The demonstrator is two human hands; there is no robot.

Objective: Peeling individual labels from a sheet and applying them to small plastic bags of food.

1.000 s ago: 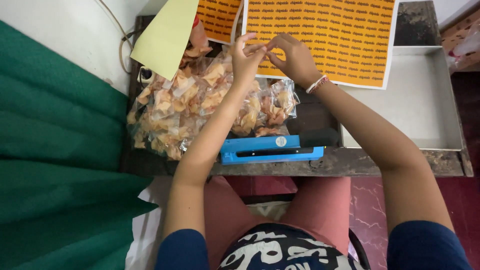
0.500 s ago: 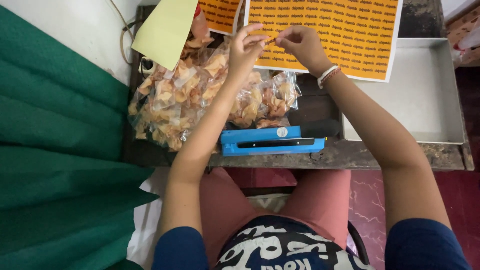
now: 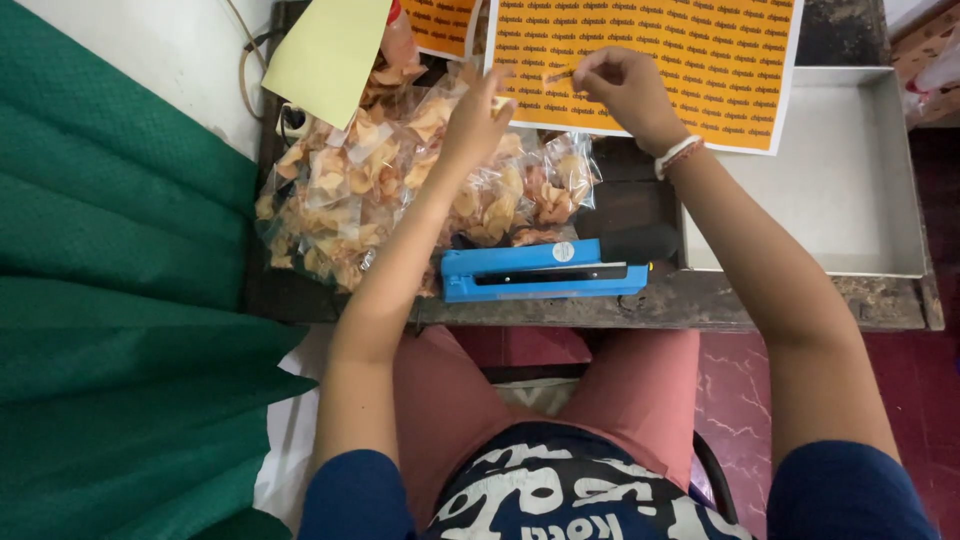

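A: Orange paper first — the label sheet (image 3: 650,60) lies flat at the far edge of the bench (image 3: 700,300), rows of small printed stickers on it. Only the head view to work from, looking straight down.

B: And the hands?

A: Right hand (image 3: 625,90) sits on the sheet, fingers (image 3: 590,72) pinched near shut on what looks like one small orange sticker (image 3: 555,75), part lifted. Left hand (image 3: 475,120) comes up from over the heap of snack packets (image 3: 400,190); its fingers are loosely curled, tips close to the same sticker. Whether they actually grip it, I cannot tell.

B: So the sticker is where?

A: Between the two hands, at the left margin of the sheet, just above the packets.

B: How would you do the peel well?

A: My judgement: lift it slowly from one corner at a low angle, steady the sheet with the other hand so it doesn't drag, and touch only the sticker's edge so the glue stays clean.

B: What else is about?

A: A blue heat sealer (image 3: 545,272) at the near edge of the bench, right of the packets, arm down. A shallow grey metal tray (image 3: 850,200) to the right, well apart from the hands. A pale yellow sheet (image 3: 325,55) propped at the far left, with a second orange sheet (image 3: 445,20) beside it. Green cloth (image 3: 110,300) hangs along the left side.
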